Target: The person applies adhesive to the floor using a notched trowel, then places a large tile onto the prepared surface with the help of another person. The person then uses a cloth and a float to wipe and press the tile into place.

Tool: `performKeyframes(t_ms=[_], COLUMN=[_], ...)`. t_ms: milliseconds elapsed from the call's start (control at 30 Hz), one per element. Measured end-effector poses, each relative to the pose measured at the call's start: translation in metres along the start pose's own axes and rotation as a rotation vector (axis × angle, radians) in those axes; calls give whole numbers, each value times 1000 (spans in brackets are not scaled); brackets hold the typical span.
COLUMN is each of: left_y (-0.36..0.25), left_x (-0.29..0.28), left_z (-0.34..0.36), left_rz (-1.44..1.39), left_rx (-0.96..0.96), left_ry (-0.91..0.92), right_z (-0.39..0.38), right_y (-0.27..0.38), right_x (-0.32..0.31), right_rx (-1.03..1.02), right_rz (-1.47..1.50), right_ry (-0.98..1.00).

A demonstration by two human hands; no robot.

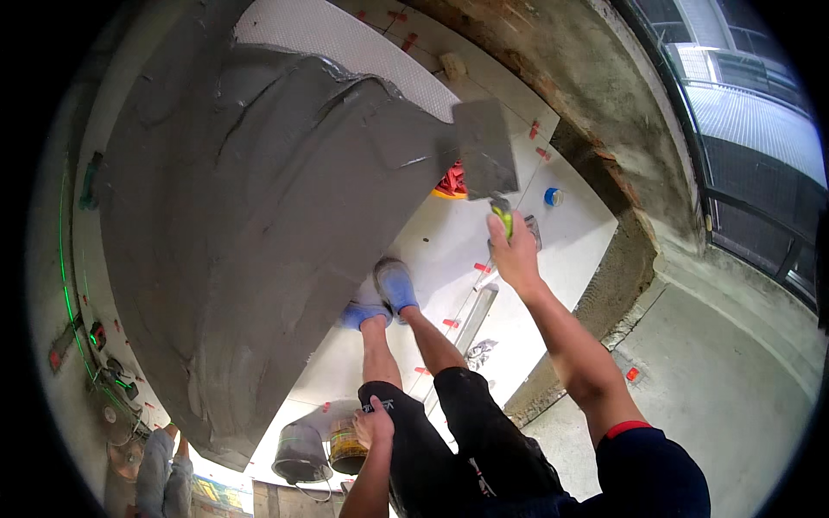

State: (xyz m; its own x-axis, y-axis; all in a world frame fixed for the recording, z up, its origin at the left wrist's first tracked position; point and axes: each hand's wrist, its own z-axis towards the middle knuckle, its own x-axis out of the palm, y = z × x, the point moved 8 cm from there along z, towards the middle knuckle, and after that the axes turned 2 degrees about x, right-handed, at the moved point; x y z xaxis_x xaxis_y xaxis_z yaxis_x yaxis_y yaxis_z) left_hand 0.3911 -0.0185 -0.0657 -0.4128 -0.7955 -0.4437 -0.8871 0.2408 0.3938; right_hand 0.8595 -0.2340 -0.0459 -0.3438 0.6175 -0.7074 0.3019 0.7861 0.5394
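In my right hand [515, 250] is a flat trowel [485, 151], its yellow-green handle wrapped by my fingers. Its wide rectangular blade is smeared grey and reaches over the right edge of a large slab [345, 34]. Wet grey mortar [259, 190] covers most of that slab in ridges and smooth sweeps, leaving a white textured strip bare at the far end. My left hand [374, 425] is beside my knee, holding nothing, its thumb and fingers apart.
Tiled floor [449, 233] with red tile clips surrounds the slab. A dark bucket [300, 453] and a yellowish bucket [347, 447] stand near my left hand. A blue tape roll [553, 197] and a metal straightedge [477, 318] lie to the right. Another person's legs [164, 470] show lower left.
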Motion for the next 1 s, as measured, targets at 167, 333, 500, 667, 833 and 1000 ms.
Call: performKeyframes(t_ms=[167, 333, 500, 667, 833, 1000], left_y=[3, -3, 5, 2, 1, -2], left_x=[-3, -3, 1, 0, -7, -9], left_z=[2, 3, 5, 6, 3, 6], left_rz=[1, 34, 23, 13, 18, 31], left_rx=[2, 13, 4, -4, -21, -9], left_ry=[3, 23, 21, 39, 42, 52], right_z=[35, 78, 68, 50, 24, -10], right_y=[105, 139, 116, 44, -14, -74], right_x=[60, 110, 95, 72, 75, 57], right_rx=[84, -92, -63, 33, 247, 302], right_rz=[445, 212, 44, 95, 386, 458], right_ry=[341, 272, 106, -5, 68, -34])
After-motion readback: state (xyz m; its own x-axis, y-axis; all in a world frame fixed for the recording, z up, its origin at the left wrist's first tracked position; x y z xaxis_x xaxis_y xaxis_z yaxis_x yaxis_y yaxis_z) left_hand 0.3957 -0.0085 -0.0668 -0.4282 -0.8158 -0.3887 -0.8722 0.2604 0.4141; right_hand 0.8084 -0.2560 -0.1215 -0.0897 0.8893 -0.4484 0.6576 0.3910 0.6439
